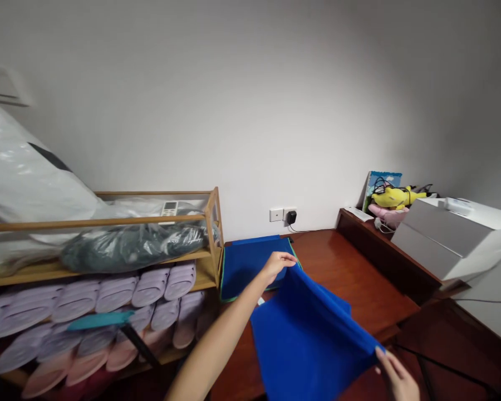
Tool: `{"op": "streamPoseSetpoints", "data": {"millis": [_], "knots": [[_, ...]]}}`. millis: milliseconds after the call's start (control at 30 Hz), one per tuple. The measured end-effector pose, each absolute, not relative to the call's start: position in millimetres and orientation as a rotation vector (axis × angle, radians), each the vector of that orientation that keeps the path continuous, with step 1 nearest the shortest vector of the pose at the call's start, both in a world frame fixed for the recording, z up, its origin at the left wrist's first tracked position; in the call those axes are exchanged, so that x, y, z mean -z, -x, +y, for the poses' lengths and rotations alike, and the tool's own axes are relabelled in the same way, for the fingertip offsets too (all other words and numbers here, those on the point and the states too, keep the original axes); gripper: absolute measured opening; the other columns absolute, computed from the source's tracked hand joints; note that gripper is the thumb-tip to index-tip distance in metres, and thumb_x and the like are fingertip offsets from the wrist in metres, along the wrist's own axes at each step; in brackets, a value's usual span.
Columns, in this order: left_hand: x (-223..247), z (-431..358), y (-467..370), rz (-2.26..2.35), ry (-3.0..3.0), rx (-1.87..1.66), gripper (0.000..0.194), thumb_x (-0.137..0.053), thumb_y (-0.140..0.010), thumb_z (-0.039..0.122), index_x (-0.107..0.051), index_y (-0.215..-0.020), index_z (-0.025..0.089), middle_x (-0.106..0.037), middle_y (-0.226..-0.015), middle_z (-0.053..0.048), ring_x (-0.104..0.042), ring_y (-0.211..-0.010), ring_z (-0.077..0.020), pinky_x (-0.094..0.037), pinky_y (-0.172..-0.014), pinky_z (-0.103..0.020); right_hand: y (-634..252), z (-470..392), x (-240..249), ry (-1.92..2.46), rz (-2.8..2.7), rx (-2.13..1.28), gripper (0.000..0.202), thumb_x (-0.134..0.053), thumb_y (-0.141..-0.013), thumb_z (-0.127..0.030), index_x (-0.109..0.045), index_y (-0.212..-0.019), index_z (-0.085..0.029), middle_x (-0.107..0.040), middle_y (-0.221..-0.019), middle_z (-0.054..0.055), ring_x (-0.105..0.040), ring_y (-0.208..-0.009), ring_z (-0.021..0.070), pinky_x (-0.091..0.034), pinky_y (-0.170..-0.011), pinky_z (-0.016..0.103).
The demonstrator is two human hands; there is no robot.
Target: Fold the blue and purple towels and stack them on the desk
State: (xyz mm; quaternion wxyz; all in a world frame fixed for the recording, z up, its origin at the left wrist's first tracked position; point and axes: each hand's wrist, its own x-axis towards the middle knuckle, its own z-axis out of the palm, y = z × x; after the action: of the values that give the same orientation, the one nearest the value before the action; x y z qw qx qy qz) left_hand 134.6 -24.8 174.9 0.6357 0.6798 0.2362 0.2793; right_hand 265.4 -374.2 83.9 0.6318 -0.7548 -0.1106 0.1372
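A bright blue cloth (pixel 304 340) is stretched between my two hands above the wooden desk. My left hand (pixel 278 265) pinches its far upper corner between thumb and fingers. At the lower right, my right hand (pixel 396 376) grips another corner, with the edge between them pulled fairly taut. The rest of the cloth hangs down toward me, its lower end cut off by the frame. Behind my left hand, a darker blue folded fabric piece (pixel 250 259) with green edging lies flat on the desk.
To the left stands a wooden rack (pixel 215 239) with several slippers (pixel 117 292) and plastic-wrapped bundles (pixel 133 245). The reddish-brown desk (pixel 317 250) meets a wall with an outlet and black plug (pixel 291 217). On the right are a raised ledge, a yellow plush toy (pixel 394 196) and white drawers (pixel 442 234).
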Motion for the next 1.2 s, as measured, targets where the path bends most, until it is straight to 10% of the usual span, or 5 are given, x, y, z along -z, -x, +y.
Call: {"op": "streamPoseSetpoints", "data": {"millis": [200, 400, 767, 1000, 1200], "knots": [[-235, -62, -85, 0.571, -1.5, -0.932, 0.014, -0.069, -0.06, 0.024, -0.071, -0.072, 0.017, -0.071, -0.077, -0.004, -0.062, -0.077, -0.0172, -0.044, -0.075, -0.028, -268, -368, -172, 1.611, -0.29, 0.025, 0.054, -0.07, -0.062, -0.057, -0.069, -0.095, -0.015, -0.072, -0.09, 0.007, -0.065, -0.079, 0.0228, -0.053, -0.062, 0.026], [-280, -77, -31, 0.627, -1.438, -1.061, 0.017, -0.07, -0.063, 0.025, -0.068, -0.076, 0.014, -0.062, -0.059, 0.001, -0.047, -0.04, -0.0064, -0.028, -0.038, -0.019, -260, -348, -250, 1.434, -0.528, 0.007, 0.067, -0.072, -0.066, -0.046, -0.055, -0.125, -0.02, -0.072, -0.082, 0.002, -0.064, -0.076, 0.0163, -0.052, -0.068, 0.023], [-291, -64, 15, 0.876, -1.254, -1.041, 0.028, -0.074, -0.067, 0.023, -0.048, -0.074, 0.018, -0.053, -0.057, 0.006, -0.052, -0.034, -0.0066, -0.024, -0.031, -0.014, -261, -292, -257, 1.399, -0.61, -0.244, 0.035, -0.079, -0.057, -0.041, -0.072, -0.082, -0.017, -0.071, -0.082, 0.006, -0.062, -0.073, 0.0156, -0.05, -0.063, 0.022], [-294, -48, 23, 0.945, -1.311, -1.001, 0.024, -0.068, -0.074, 0.016, -0.044, -0.073, 0.019, -0.051, -0.048, 0.009, -0.056, -0.037, -0.0096, -0.038, -0.038, -0.016, -253, -270, -265, 1.337, -0.65, -0.306, 0.039, -0.077, -0.059, -0.042, -0.072, -0.089, -0.018, -0.071, -0.084, 0.005, -0.061, -0.073, 0.0138, -0.05, -0.063, 0.022], [-282, -34, 31, 1.009, -1.431, -0.924, 0.025, -0.069, -0.066, 0.003, -0.049, -0.063, 0.017, -0.04, -0.035, 0.014, -0.042, -0.024, -0.0043, -0.024, -0.032, -0.012, -249, -252, -275, 1.395, -0.774, -0.277, 0.041, -0.075, -0.061, -0.045, -0.072, -0.092, -0.018, -0.072, -0.083, 0.006, -0.061, -0.074, 0.0145, -0.049, -0.065, 0.023]]}}
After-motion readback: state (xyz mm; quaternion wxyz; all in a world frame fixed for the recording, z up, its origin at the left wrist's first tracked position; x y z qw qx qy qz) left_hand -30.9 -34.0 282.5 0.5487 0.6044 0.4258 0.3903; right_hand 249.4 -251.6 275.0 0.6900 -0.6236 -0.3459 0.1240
